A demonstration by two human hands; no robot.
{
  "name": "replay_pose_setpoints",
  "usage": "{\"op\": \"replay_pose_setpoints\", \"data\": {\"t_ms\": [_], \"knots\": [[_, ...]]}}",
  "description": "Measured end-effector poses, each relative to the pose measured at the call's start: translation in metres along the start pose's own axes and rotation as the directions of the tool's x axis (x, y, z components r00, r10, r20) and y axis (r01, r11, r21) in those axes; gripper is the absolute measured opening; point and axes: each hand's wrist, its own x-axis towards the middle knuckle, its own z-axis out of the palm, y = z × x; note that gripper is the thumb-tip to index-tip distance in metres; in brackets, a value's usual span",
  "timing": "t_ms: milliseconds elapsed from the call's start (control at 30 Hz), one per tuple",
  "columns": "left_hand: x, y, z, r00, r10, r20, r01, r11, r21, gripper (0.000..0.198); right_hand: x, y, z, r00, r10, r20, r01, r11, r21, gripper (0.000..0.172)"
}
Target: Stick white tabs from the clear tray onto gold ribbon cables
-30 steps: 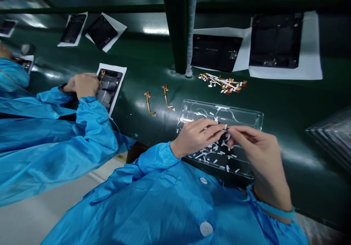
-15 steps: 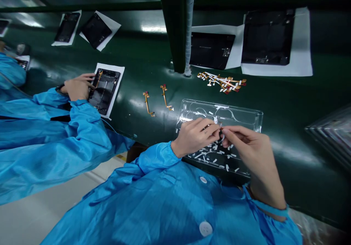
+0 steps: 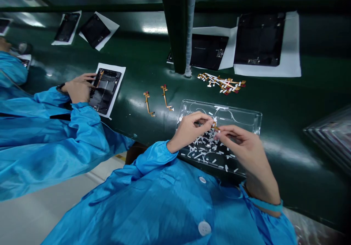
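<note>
My left hand [image 3: 189,129] and my right hand [image 3: 242,148] meet over a clear plastic tray [image 3: 248,115]. Both pinch a small orange flex strip [image 3: 215,127] between their fingertips. Several white paper scraps [image 3: 204,146] lie in the tray under my hands. Two loose orange flex strips [image 3: 148,103] [image 3: 165,97] lie on the green belt to the left of the tray. A pile of orange flex strips [image 3: 222,82] with white tabs sits just beyond the tray.
A green post [image 3: 175,25] stands behind the strips. Black device frames on white sheets [image 3: 290,47] [image 3: 208,49] [image 3: 94,29] lie along the belt. A co-worker in a blue sleeve on the left has a hand [image 3: 78,87] on another frame [image 3: 105,89]. Stacked clear trays [image 3: 331,135] sit at right.
My hands have drawn slightly apart and shifted left over the tray, and the orange strip now shows between them. The frames at the back have slid left along the belt.
</note>
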Motion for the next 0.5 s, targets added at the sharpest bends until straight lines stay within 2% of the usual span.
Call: {"op": "replay_pose_setpoints", "data": {"t_ms": [100,167,233,300,367,433,500], "knots": [[0.003,-0.001,-0.006,0.997,0.008,-0.08,-0.01,1.0,-0.023,0.018,-0.003,0.002,-0.001,1.0,-0.017,0.02,0.017,0.999,-0.032,0.026],[0.004,0.002,-0.011,0.986,0.061,-0.155,-0.064,0.998,-0.014,0.02,-0.006,0.004,-0.002,1.0,-0.026,0.015,0.027,0.998,-0.056,0.024],[0.002,0.007,-0.014,0.938,0.206,-0.279,-0.176,0.976,0.13,0.016,-0.008,0.005,-0.002,0.999,-0.037,-0.009,0.036,0.997,-0.072,0.024],[-0.004,0.011,-0.014,0.852,0.406,-0.329,-0.28,0.886,0.369,0.012,-0.009,0.004,-0.001,0.998,-0.052,-0.035,0.049,0.995,-0.082,0.022],[-0.011,0.013,-0.009,0.806,0.545,-0.231,-0.352,0.755,0.553,0.01,-0.009,0.004,-0.001,0.996,-0.069,-0.05,0.064,0.994,-0.09,0.02],[-0.018,0.012,-0.002,0.802,0.594,-0.069,-0.423,0.645,0.636,0.007,-0.009,0.004,-0.001,0.995,-0.088,-0.05,0.083,0.992,-0.099,0.019],[-0.023,0.011,0.003,0.794,0.607,0.032,-0.46,0.566,0.684,0.007,-0.009,0.004,-0.001,0.994,-0.108,-0.033,0.104,0.989,-0.107,0.019]]}}
